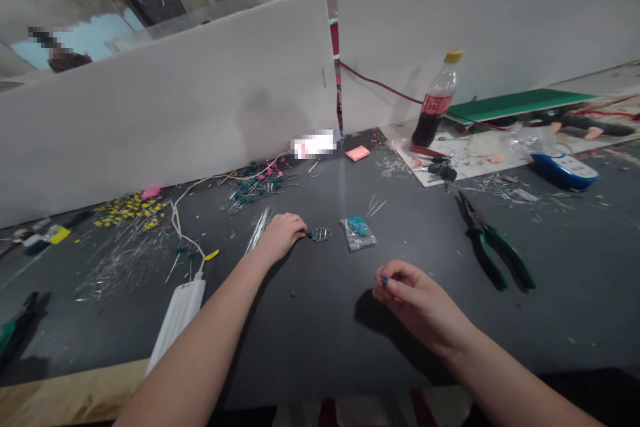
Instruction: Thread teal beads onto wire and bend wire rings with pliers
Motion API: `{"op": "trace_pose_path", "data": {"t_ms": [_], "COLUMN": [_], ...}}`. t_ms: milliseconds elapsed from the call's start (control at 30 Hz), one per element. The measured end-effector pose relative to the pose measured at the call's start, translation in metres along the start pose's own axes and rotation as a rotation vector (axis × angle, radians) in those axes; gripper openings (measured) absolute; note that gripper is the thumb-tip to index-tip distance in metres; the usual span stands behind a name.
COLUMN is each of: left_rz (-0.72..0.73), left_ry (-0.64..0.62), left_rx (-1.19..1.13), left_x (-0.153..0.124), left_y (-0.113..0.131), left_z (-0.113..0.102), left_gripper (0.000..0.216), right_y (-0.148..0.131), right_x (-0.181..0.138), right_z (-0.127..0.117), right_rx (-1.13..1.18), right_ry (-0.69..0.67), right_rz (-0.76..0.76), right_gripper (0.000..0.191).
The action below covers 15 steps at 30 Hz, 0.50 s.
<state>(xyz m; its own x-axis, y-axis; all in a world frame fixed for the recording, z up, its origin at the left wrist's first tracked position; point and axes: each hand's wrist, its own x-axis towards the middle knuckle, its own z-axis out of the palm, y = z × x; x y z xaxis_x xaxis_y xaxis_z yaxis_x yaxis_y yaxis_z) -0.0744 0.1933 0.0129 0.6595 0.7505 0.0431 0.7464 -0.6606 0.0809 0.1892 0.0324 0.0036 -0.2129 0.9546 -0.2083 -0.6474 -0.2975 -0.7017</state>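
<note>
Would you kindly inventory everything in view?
Held piece: one, teal, right of centre
Looped wire piece: one, silver and teal, centre
Bag: one, clear and teal, centre
Packet: one, coral, back centre
Bottle: one, clear, back right
Pliers: one, green-handled, right
Tool: one, green, left edge
Pieces: many, yellow, left
Lump: one, pink, back left
Corded block: one, white, lower left
Wires: many, silver, scattered
Device: one, blue-white, far right
Board: one, green, back right
Panels: two, white, back
Table: one, grey, under everything
Left hand: one, bare, centre
Right hand: one, bare, lower right

Packet (357, 233) left of pliers (479, 223) (bottle (436, 105) behind)
</note>
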Motion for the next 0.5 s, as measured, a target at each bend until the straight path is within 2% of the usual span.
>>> {"op": "trace_pose_path", "data": {"t_ms": [100, 200, 300, 367, 500], "left_rz": [0.017, 0.051, 0.118, 0.239, 0.385], "left_ry": [0.003, 0.035, 0.082, 0.168, 0.133], "left_rx": [0.007, 0.004, -0.027, -0.123, -0.271], "left_x": [-0.003, -0.014, -0.035, -0.05, -0.072], "left_y": [0.005, 0.026, 0.063, 0.091, 0.141], "left_z": [-0.004, -0.018, -0.042, -0.059, -0.084], "left_gripper": [0.015, 0.018, 0.023, 0.027, 0.028], "right_y": [-0.004, -0.011, -0.022, -0.03, -0.036], "right_x": [0.0, -0.001, -0.003, -0.006, -0.016], "right_z": [-0.001, -0.003, -0.005, -0.004, 0.0], "right_rx": [-0.003, -0.01, -0.031, -0.053, -0.059], "right_ry": [0.005, -0.011, -0.038, -0.038, -0.076], "right_rz": [-0.01, -0.036, -0.082, -0.127, -0.188], "right_gripper": [0.02, 0.019, 0.017, 0.016, 0.014]}}
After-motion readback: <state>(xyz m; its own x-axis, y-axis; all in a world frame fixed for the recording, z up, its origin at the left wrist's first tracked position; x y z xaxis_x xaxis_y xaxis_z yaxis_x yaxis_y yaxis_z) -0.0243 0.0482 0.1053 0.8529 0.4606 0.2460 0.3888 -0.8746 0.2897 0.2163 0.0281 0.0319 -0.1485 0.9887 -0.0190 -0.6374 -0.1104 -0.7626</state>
